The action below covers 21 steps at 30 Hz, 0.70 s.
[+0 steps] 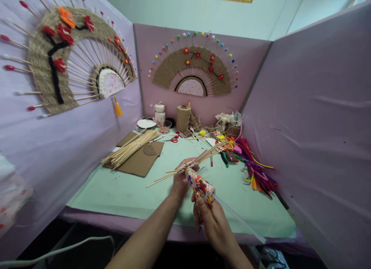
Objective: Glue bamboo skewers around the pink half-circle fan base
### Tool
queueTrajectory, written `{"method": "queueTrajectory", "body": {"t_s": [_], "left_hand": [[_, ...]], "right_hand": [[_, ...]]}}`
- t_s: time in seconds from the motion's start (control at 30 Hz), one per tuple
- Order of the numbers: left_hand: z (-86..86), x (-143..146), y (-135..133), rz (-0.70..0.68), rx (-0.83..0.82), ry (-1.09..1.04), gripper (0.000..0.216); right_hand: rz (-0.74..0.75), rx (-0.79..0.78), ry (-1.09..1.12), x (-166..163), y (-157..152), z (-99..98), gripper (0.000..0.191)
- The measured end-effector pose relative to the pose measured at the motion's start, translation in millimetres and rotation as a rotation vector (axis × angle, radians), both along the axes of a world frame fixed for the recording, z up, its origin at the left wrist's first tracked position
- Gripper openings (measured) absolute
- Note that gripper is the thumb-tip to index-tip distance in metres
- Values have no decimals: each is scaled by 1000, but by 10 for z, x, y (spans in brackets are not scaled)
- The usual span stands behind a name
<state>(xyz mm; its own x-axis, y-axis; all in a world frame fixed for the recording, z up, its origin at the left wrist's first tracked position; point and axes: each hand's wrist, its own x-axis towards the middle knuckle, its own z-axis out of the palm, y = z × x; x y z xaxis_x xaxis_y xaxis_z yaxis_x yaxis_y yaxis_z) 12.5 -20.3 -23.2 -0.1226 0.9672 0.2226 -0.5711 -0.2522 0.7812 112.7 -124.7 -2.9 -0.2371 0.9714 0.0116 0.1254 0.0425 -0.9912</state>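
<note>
My left hand is closed round a thin bundle of bamboo sticks that slants up to the right over the green mat. My right hand grips a glue gun with a flowery pattern. Its nozzle points up and left, at or right next to the sticks beside my left fingers. A clear glue stick trails out of the gun's back toward the lower right.
A big pile of bamboo sticks lies on cardboard at the left. Red scissors, a twine spool, jars and colourful pipe cleaners sit at the back and right. Purple partition walls carry woven fans.
</note>
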Motion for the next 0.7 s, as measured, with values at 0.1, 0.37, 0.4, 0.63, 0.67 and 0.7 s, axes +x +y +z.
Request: {"method": "queueTrajectory", "body": {"t_s": [0.1, 0.37, 0.4, 0.63, 0.67, 0.7], "left_hand": [[15, -11, 4, 0, 1, -3, 26], [121, -18, -35, 57, -29, 82, 21], [136, -17, -43, 61, -36, 79, 20], [208, -31, -76, 81, -53, 123, 23], [202, -36, -81, 76, -50, 131, 24], [189, -40, -83, 75, -49, 132, 24]], "right_hand": [[5, 9, -19, -6, -1, 4, 51], [14, 4, -19, -25, -17, 30, 50], [12, 5, -19, -27, -19, 32, 49], [21, -23, 30, -70, -20, 15, 48], [41, -38, 44, -79, -28, 15, 47], [75, -46, 58, -86, -40, 19, 48]]}}
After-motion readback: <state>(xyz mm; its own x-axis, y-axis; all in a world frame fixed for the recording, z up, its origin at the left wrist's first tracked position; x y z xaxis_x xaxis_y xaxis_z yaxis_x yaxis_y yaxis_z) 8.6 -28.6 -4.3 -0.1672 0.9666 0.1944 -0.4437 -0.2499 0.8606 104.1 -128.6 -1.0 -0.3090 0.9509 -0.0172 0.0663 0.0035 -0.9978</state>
